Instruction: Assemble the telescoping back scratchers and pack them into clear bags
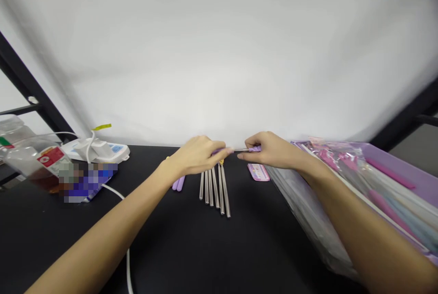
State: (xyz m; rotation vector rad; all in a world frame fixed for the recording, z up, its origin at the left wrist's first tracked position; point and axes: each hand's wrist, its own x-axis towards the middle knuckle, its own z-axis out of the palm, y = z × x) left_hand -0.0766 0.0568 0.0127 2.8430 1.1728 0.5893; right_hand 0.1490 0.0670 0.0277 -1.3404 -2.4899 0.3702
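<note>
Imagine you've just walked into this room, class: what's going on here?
A person is working at a black table with both bare hands. The left hand and right hand hold a slim metal rod with lilac ends between them. Below the hands lies a row of bare metal rods, with two lilac pieces beside it. A purple bin of plastic-wrapped items sits at the right.

Left hand (195, 154) and right hand (270, 150) pinching a slim steel rod (241, 149) with lilac ends between them, a row of steel rods (214, 191) on the black counter (68, 234) below, loose lilac pieces (178, 183) just beside the left hand, a pink card (258, 172) near the right hand, a lilac tray (393, 170) of plastic-wrapped packets at right
</note>
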